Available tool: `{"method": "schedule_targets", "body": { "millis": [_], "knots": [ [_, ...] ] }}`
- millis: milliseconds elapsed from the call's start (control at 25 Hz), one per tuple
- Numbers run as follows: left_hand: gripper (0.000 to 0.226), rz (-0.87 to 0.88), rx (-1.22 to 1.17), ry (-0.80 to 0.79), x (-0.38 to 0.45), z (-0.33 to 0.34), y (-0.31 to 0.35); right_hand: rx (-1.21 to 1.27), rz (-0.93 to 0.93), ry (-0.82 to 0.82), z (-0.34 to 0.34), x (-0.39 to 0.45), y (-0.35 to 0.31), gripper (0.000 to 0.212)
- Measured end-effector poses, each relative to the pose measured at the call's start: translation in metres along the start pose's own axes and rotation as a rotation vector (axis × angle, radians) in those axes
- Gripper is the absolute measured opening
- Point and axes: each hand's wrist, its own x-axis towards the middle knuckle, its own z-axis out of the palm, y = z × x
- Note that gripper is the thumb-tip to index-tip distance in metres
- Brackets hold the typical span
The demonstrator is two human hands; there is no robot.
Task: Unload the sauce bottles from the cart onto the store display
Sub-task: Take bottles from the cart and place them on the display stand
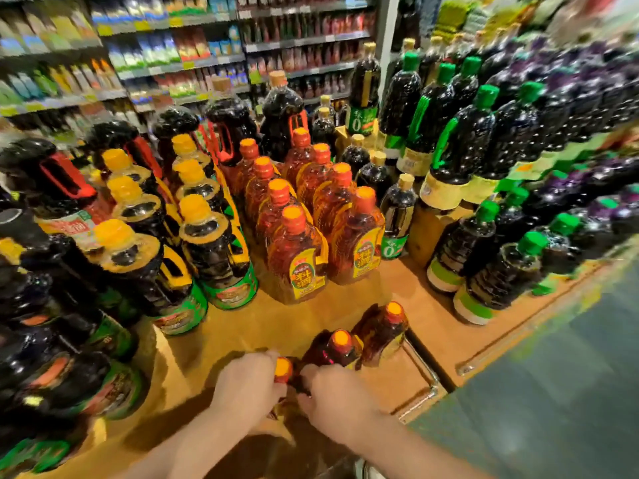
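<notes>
Left hand: the left hand (246, 385) curls around the neck of an orange-capped amber bottle (283, 369), just under the cap.
Right hand: the right hand (333, 399) grips the same bottle from the other side; its fingers wrap low on the shoulder, though the exact hold is partly hidden.
Held bottle: it sits at the near edge of the wooden display surface (242, 326), leaning, most of its body covered by both hands.
Neighbours: two more amber bottles (340, 347) (383, 328) stand tilted just behind it, touching or nearly touching each other.
Stocked rows: a block of upright amber bottles (304, 257) fills the centre of the display, with yellow-capped dark bottles (204, 236) to the left and green-capped dark bottles (484, 236) to the right.
Cart: only a metal rail (420, 371) by the right hand shows; I cannot tell whether it belongs to the cart.
Step, as judged: setting a bottle down in front of the amber block, with open wood left to fill.
Risk one: the leaning neighbours could topple if the held bottle nudges them.
Risk two: the bottle is close to the display's front edge, so a careless release may tip it off.
Risk three: gripping by the neck alone could let a heavy bottle swing.
</notes>
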Motion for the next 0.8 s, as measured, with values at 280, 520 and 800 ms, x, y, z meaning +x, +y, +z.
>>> {"method": "schedule_targets", "body": {
  "millis": [280,520,800],
  "knots": [
    [0.065,0.143,0.12,-0.004,-0.007,-0.012,-0.002,0.114,0.408,0.173,0.042,-0.092,-0.025,0.035],
    [0.051,0.548,0.208,0.172,-0.057,-0.052,0.093,0.168,0.736,0.44,0.044,-0.197,-0.014,0.031],
    [0.032,1.258,0.164,0.102,-0.21,-0.032,0.28,0.18,1.175,0.734,0.067,-0.393,0.007,0.031]
  ]
}}
